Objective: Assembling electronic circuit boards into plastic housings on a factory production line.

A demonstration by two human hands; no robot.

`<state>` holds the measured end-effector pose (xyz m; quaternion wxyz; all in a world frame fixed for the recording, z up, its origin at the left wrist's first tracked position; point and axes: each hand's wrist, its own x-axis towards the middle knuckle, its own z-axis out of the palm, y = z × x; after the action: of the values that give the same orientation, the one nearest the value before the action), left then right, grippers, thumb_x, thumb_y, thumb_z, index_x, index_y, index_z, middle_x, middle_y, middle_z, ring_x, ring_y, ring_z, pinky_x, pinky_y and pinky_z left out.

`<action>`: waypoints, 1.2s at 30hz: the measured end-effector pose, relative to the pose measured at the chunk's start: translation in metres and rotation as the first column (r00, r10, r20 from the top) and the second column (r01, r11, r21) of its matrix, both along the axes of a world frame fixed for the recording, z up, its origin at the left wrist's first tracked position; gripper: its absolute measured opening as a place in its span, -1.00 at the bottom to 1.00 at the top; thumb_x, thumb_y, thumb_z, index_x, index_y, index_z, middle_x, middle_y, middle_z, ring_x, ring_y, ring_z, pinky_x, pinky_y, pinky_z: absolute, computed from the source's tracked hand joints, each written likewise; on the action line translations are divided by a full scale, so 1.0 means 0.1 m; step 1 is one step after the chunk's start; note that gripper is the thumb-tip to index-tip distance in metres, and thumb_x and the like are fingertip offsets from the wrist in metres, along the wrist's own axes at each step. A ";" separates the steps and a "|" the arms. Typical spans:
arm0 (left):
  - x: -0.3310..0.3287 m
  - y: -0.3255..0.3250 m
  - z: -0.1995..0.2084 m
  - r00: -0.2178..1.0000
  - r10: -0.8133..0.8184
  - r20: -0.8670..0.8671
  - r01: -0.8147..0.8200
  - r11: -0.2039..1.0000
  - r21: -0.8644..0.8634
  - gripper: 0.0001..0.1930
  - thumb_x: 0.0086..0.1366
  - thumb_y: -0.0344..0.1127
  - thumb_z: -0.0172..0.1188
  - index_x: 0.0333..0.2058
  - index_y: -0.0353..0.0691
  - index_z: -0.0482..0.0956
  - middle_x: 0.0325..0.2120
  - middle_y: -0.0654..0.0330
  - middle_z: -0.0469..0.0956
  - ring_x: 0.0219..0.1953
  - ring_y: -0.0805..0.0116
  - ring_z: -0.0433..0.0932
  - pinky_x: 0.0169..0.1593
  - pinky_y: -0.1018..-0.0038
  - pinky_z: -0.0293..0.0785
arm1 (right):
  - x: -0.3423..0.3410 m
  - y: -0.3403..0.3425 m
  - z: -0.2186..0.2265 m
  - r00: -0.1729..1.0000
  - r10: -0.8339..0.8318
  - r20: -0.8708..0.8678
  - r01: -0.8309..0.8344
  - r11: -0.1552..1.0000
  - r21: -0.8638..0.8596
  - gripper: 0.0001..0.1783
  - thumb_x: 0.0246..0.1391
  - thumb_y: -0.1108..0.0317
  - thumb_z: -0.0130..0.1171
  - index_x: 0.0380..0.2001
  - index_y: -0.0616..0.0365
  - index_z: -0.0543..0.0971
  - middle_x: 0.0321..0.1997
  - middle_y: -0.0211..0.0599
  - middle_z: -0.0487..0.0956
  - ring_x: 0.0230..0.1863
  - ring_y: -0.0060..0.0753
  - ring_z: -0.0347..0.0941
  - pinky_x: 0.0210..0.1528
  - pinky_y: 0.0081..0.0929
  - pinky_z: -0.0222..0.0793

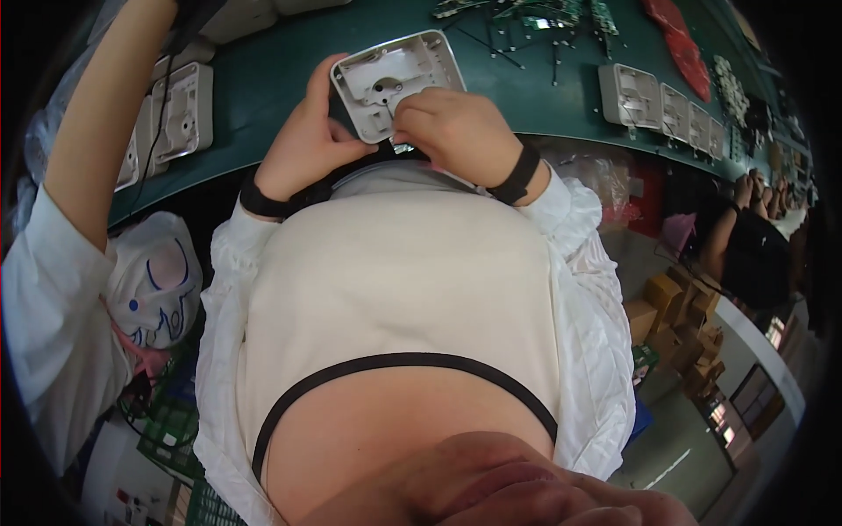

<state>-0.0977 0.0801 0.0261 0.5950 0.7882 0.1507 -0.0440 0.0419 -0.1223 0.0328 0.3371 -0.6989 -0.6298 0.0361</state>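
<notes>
A white plastic housing (pixel 358 83), shaped like a shallow open box with ribs, posts and a round hole inside, is tilted above the front edge of the bench. My left hand (pixel 309 131) grips it by its left side and lower corner, fingers along the outer wall. My right hand (pixel 456 127) reaches over the lower right part of the housing with fingers pinched together. A thin dark line, perhaps a wire, shows by those fingertips; what they hold is hidden. Both wrists wear black bands.
Similar housings stand in a row (pixel 631 95) at right and in a group (pixel 186 110) at left on the green bench (pixel 289 44). Circuit boards with black wires (pixel 535 17) lie at the back, near a red bag (pixel 680 44). A co-worker's arm (pixel 105 123) reaches in at left.
</notes>
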 end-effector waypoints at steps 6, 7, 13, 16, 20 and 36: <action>0.15 -0.10 0.00 0.997 -0.081 0.015 0.083 0.988 -0.130 0.11 0.08 -0.55 0.46 0.49 -0.12 -0.12 0.02 -0.04 0.57 -0.38 0.39 0.71 -0.29 0.49 0.62 | 0.07 -0.20 -0.02 0.994 0.036 0.100 -0.033 0.999 -0.037 -0.83 0.03 0.37 0.36 -0.36 0.10 0.54 -0.33 -0.33 0.58 -0.33 -0.10 0.56 -0.33 -0.24 0.48; 0.20 -0.15 -0.01 0.993 -0.107 0.040 0.112 0.980 -0.163 0.11 0.10 -0.55 0.46 0.49 -0.12 -0.13 0.06 -0.06 0.55 -0.37 0.39 0.72 -0.27 0.50 0.62 | 0.10 -0.30 0.01 0.995 0.022 0.097 -0.018 0.999 -0.038 -0.82 0.03 0.38 0.36 -0.35 0.11 0.54 -0.33 -0.33 0.58 -0.33 -0.10 0.56 -0.33 -0.24 0.48; 0.55 -0.37 0.11 0.963 -0.256 0.083 0.266 0.954 -0.139 -0.03 0.16 -0.51 0.43 0.46 -0.13 0.03 0.18 -0.10 0.48 -0.28 0.27 0.73 -0.18 0.42 0.63 | 0.28 -1.09 0.14 0.984 -0.137 0.116 0.144 0.988 -0.056 -0.82 0.01 0.41 0.36 -0.34 0.12 0.54 -0.32 -0.30 0.58 -0.34 -0.10 0.57 -0.32 -0.24 0.48; 0.93 -0.42 0.12 0.789 -0.540 0.292 0.129 0.611 0.781 -0.34 0.22 -0.41 0.37 0.30 -0.18 0.36 0.11 -0.02 0.52 -0.18 0.11 0.70 -0.12 0.25 0.63 | 0.41 -1.46 0.13 0.949 -0.248 0.197 0.271 0.957 -0.099 -0.81 -0.01 0.44 0.37 -0.33 0.12 0.54 -0.30 -0.29 0.59 -0.34 -0.08 0.57 -0.31 -0.23 0.48; 1.64 -0.61 -0.05 0.624 -0.686 0.373 0.044 0.508 0.860 -0.67 0.31 -0.33 0.28 0.03 -0.20 0.59 -0.02 0.03 0.57 -0.18 -0.06 0.62 -0.06 0.17 0.58 | 0.61 -1.73 0.06 0.932 -0.266 0.245 0.305 0.942 -0.140 -0.81 0.00 0.43 0.36 -0.32 0.13 0.54 -0.29 -0.29 0.60 -0.33 -0.09 0.59 -0.30 -0.25 0.49; 2.58 -0.99 -0.45 0.870 -0.460 0.179 0.101 0.521 0.848 -0.82 0.35 -0.26 0.20 -0.24 -0.26 0.56 -0.26 -0.03 0.63 -0.22 -0.12 0.66 -0.17 0.05 0.60 | 1.04 -1.89 -0.06 0.942 -0.184 0.279 0.228 0.965 -0.132 -0.85 0.11 0.36 0.29 -0.36 0.10 0.49 -0.31 -0.33 0.55 -0.34 -0.14 0.59 -0.33 -0.25 0.50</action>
<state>0.1602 -0.0192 -0.0192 0.1647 0.9776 -0.0974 0.0873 0.1456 -0.3114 0.0269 0.1938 -0.7846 -0.5874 -0.0419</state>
